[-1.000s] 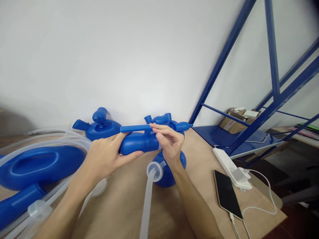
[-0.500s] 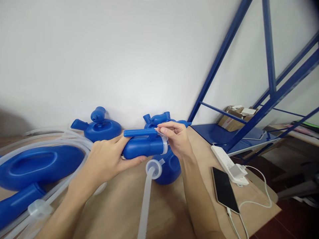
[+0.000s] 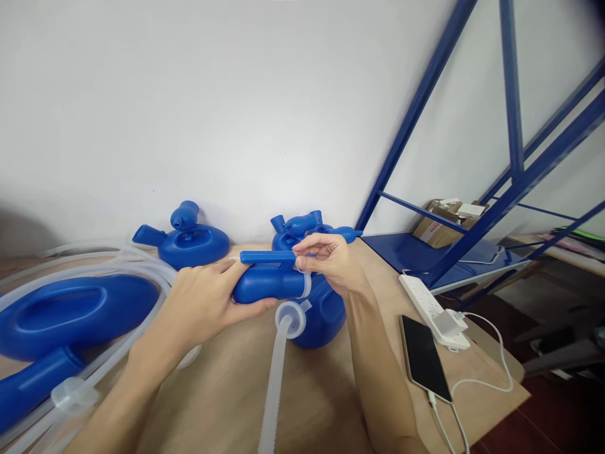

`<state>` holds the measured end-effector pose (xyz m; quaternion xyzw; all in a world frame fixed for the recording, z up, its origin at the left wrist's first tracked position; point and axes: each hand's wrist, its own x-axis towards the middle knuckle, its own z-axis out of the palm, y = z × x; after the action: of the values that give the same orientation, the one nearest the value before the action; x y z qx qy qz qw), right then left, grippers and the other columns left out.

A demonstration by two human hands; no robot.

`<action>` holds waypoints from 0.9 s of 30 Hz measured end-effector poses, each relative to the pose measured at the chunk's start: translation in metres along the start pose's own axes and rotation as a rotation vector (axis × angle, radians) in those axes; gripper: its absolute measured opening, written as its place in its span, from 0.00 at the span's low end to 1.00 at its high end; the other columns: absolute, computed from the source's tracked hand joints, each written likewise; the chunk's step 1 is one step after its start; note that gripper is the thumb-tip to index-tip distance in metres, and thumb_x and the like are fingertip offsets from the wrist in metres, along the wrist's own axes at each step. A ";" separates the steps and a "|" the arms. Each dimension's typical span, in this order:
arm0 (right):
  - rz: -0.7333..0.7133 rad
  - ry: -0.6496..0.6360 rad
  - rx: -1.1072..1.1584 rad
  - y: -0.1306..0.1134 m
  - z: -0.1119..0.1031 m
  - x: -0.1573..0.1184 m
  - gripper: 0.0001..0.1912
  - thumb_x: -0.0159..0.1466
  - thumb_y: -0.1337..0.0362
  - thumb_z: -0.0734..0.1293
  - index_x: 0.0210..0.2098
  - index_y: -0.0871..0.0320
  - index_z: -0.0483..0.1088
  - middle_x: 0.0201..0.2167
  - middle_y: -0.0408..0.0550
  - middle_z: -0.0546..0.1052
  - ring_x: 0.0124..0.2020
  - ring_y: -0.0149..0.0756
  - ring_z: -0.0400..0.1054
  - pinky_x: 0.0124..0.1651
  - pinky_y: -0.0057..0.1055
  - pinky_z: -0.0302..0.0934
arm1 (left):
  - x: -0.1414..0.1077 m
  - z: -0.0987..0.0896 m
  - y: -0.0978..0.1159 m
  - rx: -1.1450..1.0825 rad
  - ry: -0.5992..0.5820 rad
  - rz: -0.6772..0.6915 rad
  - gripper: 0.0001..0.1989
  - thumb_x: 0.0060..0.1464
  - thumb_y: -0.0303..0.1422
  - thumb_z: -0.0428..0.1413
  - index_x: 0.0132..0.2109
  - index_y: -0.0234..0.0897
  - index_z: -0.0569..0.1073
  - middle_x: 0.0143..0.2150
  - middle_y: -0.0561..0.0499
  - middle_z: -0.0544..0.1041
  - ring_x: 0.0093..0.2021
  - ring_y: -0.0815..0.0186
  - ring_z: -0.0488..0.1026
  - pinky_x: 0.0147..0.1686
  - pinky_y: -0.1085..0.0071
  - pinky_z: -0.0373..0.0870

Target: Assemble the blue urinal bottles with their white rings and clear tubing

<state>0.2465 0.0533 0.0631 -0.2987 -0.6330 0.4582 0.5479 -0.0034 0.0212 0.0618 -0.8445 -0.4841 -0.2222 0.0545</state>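
A blue plastic piece with a flat bar on top (image 3: 265,284) is held sideways above the table. Around its left end, my left hand (image 3: 203,296) is wrapped, thumb along the near side. My right hand (image 3: 328,261) pinches the bar's right end, close to a translucent white ring (image 3: 307,285) on the piece's mouth. Below hangs or lies a translucent cap (image 3: 290,319) with a ribbed tube (image 3: 273,397) running toward me. A blue bottle (image 3: 321,315) stands behind the cap, partly covered by my right hand and the piece.
Large blue bottle (image 3: 75,315) and coiled clear tubes (image 3: 155,268) lie at left. More blue bottles (image 3: 193,247) sit by the wall. On the right are a phone (image 3: 425,357), a white power strip (image 3: 423,302) with cables, and a blue metal rack (image 3: 416,113).
My right thumb and fingers have shifted slightly down and left, onto the bar's end. The bar and the ring have tilted a little. My left hand keeps its hold.
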 end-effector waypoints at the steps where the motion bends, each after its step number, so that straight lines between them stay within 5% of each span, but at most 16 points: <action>1: -0.002 0.004 0.000 0.001 0.001 0.001 0.17 0.47 0.57 0.86 0.32 0.56 0.83 0.27 0.42 0.83 0.28 0.31 0.78 0.33 0.28 0.76 | 0.000 0.000 0.000 0.004 0.010 0.000 0.36 0.58 0.67 0.50 0.54 0.42 0.78 0.34 0.48 0.82 0.29 0.56 0.77 0.26 0.68 0.52; 8: -0.087 0.073 -0.119 -0.007 0.009 -0.001 0.12 0.57 0.54 0.81 0.35 0.55 0.84 0.33 0.44 0.85 0.33 0.34 0.80 0.42 0.33 0.77 | 0.005 0.000 -0.003 -0.023 -0.047 -0.050 0.40 0.57 0.67 0.51 0.60 0.41 0.76 0.39 0.46 0.82 0.32 0.52 0.78 0.28 0.66 0.59; 12: -0.168 0.202 -0.449 -0.012 -0.016 -0.013 0.12 0.67 0.53 0.73 0.43 0.54 0.84 0.41 0.47 0.86 0.44 0.39 0.80 0.51 0.36 0.73 | 0.008 0.007 -0.010 -0.175 0.011 -0.104 0.43 0.55 0.64 0.57 0.69 0.44 0.67 0.51 0.45 0.81 0.39 0.53 0.80 0.36 0.63 0.70; 15: -0.015 0.223 -0.768 -0.005 -0.053 -0.032 0.16 0.69 0.52 0.70 0.46 0.56 0.83 0.33 0.45 0.84 0.36 0.38 0.78 0.42 0.33 0.70 | 0.013 0.021 -0.015 -0.410 0.005 -0.091 0.38 0.57 0.56 0.60 0.69 0.44 0.64 0.56 0.44 0.76 0.42 0.57 0.79 0.41 0.62 0.73; 19: 0.238 0.044 -0.929 0.018 -0.078 -0.076 0.20 0.68 0.47 0.70 0.49 0.55 0.82 0.29 0.41 0.80 0.29 0.35 0.73 0.36 0.31 0.67 | 0.017 0.040 -0.017 -0.836 -0.310 -0.101 0.39 0.53 0.49 0.64 0.65 0.42 0.58 0.50 0.47 0.77 0.38 0.61 0.79 0.37 0.65 0.75; 21: 0.271 0.031 -0.863 0.031 -0.067 -0.099 0.25 0.70 0.46 0.67 0.57 0.54 0.78 0.34 0.44 0.82 0.35 0.39 0.76 0.41 0.35 0.70 | 0.020 0.047 -0.013 -0.879 -0.298 -0.111 0.40 0.52 0.48 0.65 0.65 0.41 0.57 0.52 0.45 0.77 0.41 0.60 0.79 0.39 0.65 0.76; 24: 0.246 0.104 -0.832 0.052 -0.032 -0.126 0.33 0.71 0.45 0.67 0.71 0.48 0.65 0.56 0.52 0.79 0.58 0.47 0.73 0.61 0.47 0.67 | 0.033 0.053 0.000 -0.696 -0.061 -0.030 0.41 0.57 0.47 0.62 0.71 0.40 0.55 0.60 0.41 0.74 0.51 0.56 0.77 0.49 0.62 0.75; 27: 0.240 0.166 -0.879 0.070 0.003 -0.139 0.26 0.73 0.47 0.65 0.68 0.41 0.69 0.61 0.52 0.74 0.67 0.51 0.64 0.70 0.55 0.59 | 0.061 0.062 0.021 -0.401 0.048 0.168 0.35 0.65 0.35 0.51 0.76 0.44 0.54 0.59 0.42 0.74 0.52 0.55 0.76 0.52 0.60 0.73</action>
<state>0.2655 -0.0417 -0.0585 -0.6093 -0.6822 0.1811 0.3613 0.0607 0.0769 0.0352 -0.8703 -0.3569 -0.3287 -0.0846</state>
